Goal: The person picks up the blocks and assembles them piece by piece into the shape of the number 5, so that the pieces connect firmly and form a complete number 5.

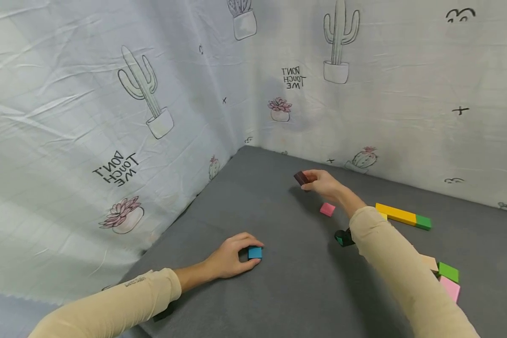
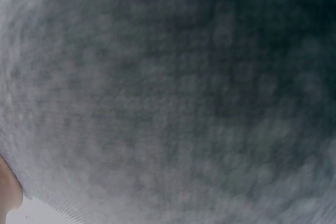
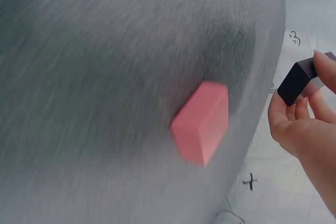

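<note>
On the grey tabletop, my left hand (image 1: 232, 256) holds a small blue block (image 1: 255, 253) between thumb and fingers. The left wrist view is mostly blurred grey surface, with a bit of skin at the lower left corner. Farther back and to the right, my right hand (image 1: 324, 184) grips a dark brown block (image 1: 301, 178) by one end, raised above the table. In the right wrist view the dark block (image 3: 295, 83) is tilted between thumb and fingertips. A pinkish-red block (image 1: 327, 209) lies on the surface below the right hand.
On the right lie a long yellow-orange block (image 1: 395, 214) against a green one (image 1: 423, 222), plus a bright green block (image 1: 449, 272), a pink block (image 1: 449, 287) and a beige block (image 1: 428, 263) partly behind the sleeve. Cactus-print cloth (image 1: 388, 94) encloses the table's left and back.
</note>
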Demonstrator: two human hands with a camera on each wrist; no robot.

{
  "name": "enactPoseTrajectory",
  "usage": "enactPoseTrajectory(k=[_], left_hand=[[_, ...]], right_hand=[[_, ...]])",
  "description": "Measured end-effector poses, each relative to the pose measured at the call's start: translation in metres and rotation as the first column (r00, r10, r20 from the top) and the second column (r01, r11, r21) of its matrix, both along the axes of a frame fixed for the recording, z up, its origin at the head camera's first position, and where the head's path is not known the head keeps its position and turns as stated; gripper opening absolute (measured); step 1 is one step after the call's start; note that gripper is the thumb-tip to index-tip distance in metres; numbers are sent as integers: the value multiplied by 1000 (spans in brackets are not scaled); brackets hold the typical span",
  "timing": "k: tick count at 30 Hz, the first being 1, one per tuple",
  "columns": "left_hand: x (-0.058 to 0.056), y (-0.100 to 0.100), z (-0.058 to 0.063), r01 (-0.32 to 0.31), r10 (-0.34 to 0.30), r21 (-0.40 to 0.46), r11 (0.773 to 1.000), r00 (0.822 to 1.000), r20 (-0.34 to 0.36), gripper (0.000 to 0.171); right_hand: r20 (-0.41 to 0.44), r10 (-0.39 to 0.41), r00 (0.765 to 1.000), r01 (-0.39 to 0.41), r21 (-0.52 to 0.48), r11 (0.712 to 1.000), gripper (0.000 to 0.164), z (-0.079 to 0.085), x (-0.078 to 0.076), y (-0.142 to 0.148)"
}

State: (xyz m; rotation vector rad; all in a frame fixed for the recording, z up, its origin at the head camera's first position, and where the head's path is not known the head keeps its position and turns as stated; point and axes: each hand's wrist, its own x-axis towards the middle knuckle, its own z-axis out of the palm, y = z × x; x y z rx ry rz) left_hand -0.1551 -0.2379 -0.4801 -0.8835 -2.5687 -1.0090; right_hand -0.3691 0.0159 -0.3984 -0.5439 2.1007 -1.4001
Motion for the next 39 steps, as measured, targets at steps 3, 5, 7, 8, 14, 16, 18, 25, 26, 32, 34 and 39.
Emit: enactPoseTrajectory(k=[3, 5, 7, 8, 14, 16, 18, 25, 26, 32, 34, 39], left_hand=[[0, 0, -1, -4, 4, 1, 1000, 1000, -5, 31], [0, 0, -2, -7, 7, 1, 1000, 1000, -5, 31], [0, 0, -3, -4, 4, 4, 1000, 1000, -13, 31], [0, 0, -3, -3, 3, 8, 1000, 1000, -8, 30], [2, 1, -4, 5, -5, 10, 1000, 1000, -9, 30], [2, 1, -4, 6, -6, 5, 1000, 1000, -4, 30], [2, 2, -5, 5, -5, 2, 1000, 1000, 1, 31], [1, 1, -6, 4, -4, -13, 1000, 1000, -12, 32], [1, 1, -5, 6, -6, -11, 1000, 1000, -14, 32], [0, 1, -3, 0, 0, -10, 1000, 1000, -13, 32], [0, 1, -3, -1, 1, -7, 1000, 1000, -6, 33], [0, -1, -4, -1, 1, -4, 1000, 1000, -9, 34]], right_hand=[[-40, 27, 999, -25, 43, 999, 56, 4, 3, 13], [-68, 42, 997, -37, 73, 997, 56, 5, 5, 22], [-109, 61, 992, -49, 104, 993, 56, 6, 8, 33], [-133, 71, 989, -55, 120, 991, 56, 6, 10, 38], [-221, 127, 967, -94, 152, 984, 53, 4, 26, 71], [-226, 136, 965, -103, 153, 983, 51, 4, 32, 81], [-222, 136, 966, -104, 152, 983, 51, 3, 38, 90], [-241, 173, 955, -138, 153, 979, 49, 5, 57, 115], [-250, 181, 951, -145, 156, 977, 49, 5, 59, 118], [-287, 204, 936, -158, 178, 971, 44, 3, 76, 131], [-299, 216, 929, -168, 181, 969, 43, 2, 83, 135], [-319, 244, 916, -193, 183, 964, 42, 0, 98, 144]])
